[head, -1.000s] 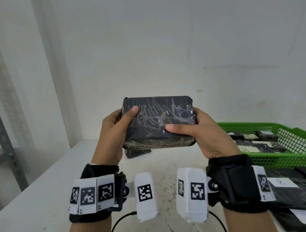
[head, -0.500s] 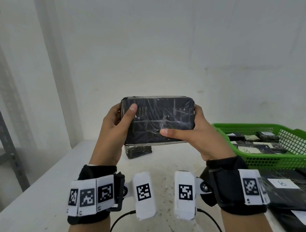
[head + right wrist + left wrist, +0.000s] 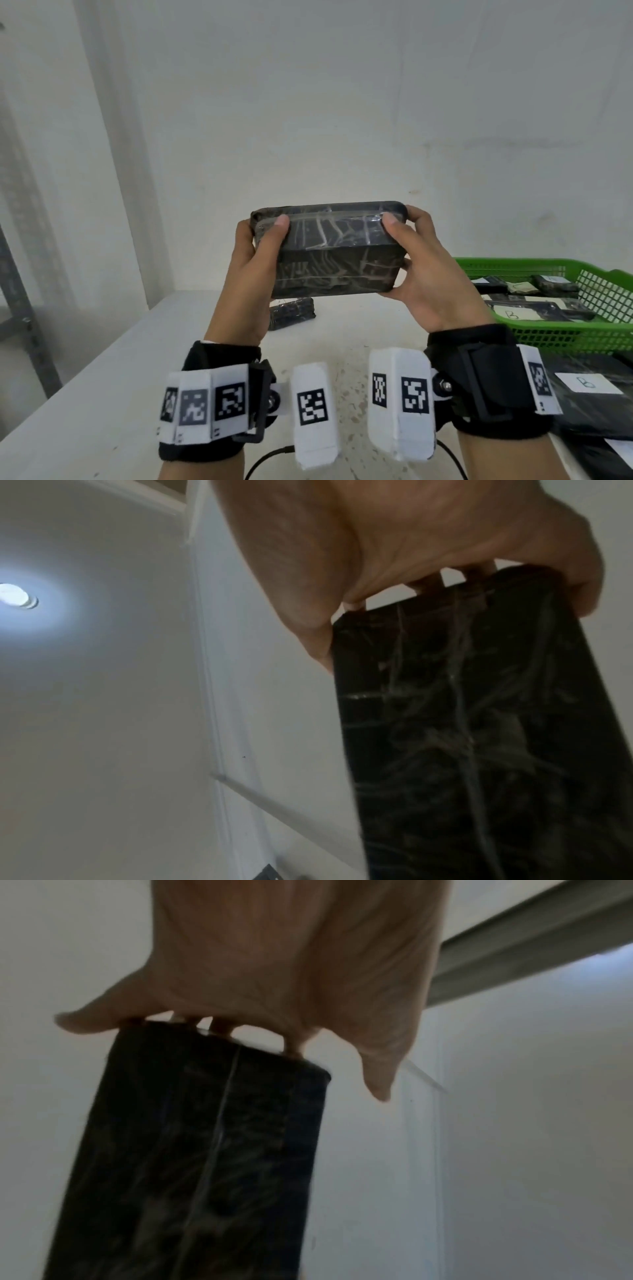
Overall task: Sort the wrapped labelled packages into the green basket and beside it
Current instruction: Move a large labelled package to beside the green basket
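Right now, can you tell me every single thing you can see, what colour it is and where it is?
Black plastic-wrapped package: one, black, held up in the air over the table.
Small black wrapped package: one, black, lying on the table beyond the hands.
Green plastic mesh basket: one, green, on the table at right.
Black packages with white labels: several, inside the basket; count unclear.
Black labelled packages: at least two, on the table in front of the basket.
White table: one, white, below everything.
Left hand: grips the held package's left end.
Right hand: grips its right end.
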